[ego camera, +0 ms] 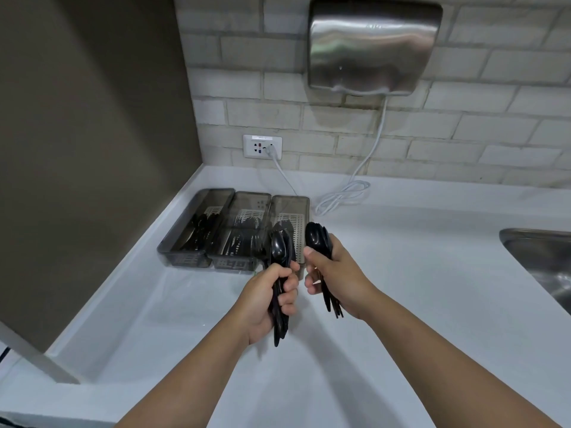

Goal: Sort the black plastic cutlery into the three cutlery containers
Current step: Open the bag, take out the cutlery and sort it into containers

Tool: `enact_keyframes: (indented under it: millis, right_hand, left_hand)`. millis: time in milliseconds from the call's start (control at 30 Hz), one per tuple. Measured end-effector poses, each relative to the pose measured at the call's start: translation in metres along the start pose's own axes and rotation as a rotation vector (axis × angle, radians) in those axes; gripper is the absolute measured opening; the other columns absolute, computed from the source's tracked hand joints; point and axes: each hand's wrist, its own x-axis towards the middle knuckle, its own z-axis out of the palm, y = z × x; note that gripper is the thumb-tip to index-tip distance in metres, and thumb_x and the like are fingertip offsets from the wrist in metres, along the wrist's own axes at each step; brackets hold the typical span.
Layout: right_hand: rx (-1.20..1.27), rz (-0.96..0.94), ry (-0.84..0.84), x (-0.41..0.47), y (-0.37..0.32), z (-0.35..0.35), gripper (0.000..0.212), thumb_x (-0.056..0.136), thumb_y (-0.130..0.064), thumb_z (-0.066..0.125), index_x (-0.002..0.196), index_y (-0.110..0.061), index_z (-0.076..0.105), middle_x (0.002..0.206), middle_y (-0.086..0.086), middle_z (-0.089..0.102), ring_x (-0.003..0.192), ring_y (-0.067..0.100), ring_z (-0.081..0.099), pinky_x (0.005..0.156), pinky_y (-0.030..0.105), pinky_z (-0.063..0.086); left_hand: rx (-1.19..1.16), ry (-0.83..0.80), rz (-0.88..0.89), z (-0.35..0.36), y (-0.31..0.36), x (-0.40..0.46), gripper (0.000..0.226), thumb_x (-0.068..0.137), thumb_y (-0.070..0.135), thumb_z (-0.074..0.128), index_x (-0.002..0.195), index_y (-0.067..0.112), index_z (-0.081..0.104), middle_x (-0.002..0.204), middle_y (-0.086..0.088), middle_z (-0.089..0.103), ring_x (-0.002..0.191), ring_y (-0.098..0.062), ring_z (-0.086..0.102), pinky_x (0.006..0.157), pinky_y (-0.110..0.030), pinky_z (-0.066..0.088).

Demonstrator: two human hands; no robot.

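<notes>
My fingers [289,285] curl tight round two bunches of black spoons, one bunch [279,273] in my left hand [268,299], the other [321,257] in my right hand [335,281], above the white tabletop [401,273]. Just beyond stand the three containers [234,230], two already holding cutlery. Loosening either full fist risks spoons slipping loose, scattering, or dropping into the wrong container.

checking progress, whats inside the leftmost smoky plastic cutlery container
The leftmost smoky grey plastic container holds a pile of black plastic cutlery lying on a pale slotted insert. The pieces overlap, so their type and count cannot be told.
</notes>
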Motion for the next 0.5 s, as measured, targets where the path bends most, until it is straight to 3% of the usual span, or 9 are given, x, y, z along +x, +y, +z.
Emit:
enact_keyframes:
  millis: [133, 300, 500]
  right_hand:
    - [-0.130, -0.008, 0.046, 0.000, 0.002, 0.006, 0.007, 0.099, -0.026, 0.050, 0.093, -0.023, 0.046, 0.055, -0.013, 0.051, 0.046, 0.008, 0.044, 0.048, 0.025, 0.039]
    - [-0.063, -0.038, 0.094, -0.001, -0.005, 0.014, 0.022, 0.082, -0.022, 0.074, 0.073, -0.014, 0.055, 0.051, -0.010, 0.053, 0.037, 0.001, 0.044, 0.039, 0.018, 0.032]
    - [-0.022, 0.023, 0.129, 0.004, -0.005, 0.017, 0.026, 0.074, -0.024, 0.082, 0.082, -0.009, 0.062, 0.056, -0.002, 0.052, 0.037, 0.003, 0.043, 0.039, 0.018, 0.031]
  left_hand:
    - [0.100, 0.054, 0.029, 0.002, -0.002, 0.003, 0.011, 0.098, 0.016, 0.043, 0.094, 0.012, 0.053, 0.063, 0.001, 0.036, 0.046, -0.010, 0.031, 0.043, -0.022, 0.029]
    - [0.341, 0.094, 0.097, 0.003, -0.007, 0.007, 0.025, 0.101, 0.024, 0.045, 0.077, 0.015, 0.046, 0.069, 0.000, 0.040, 0.053, -0.012, 0.035, 0.054, -0.029, 0.035]
    - [0.429, 0.031, 0.103, 0.006, 0.000, 0.001, 0.006, 0.100, 0.016, 0.045, 0.098, 0.012, 0.049, 0.075, 0.000, 0.043, 0.059, -0.010, 0.043, 0.058, -0.024, 0.044]
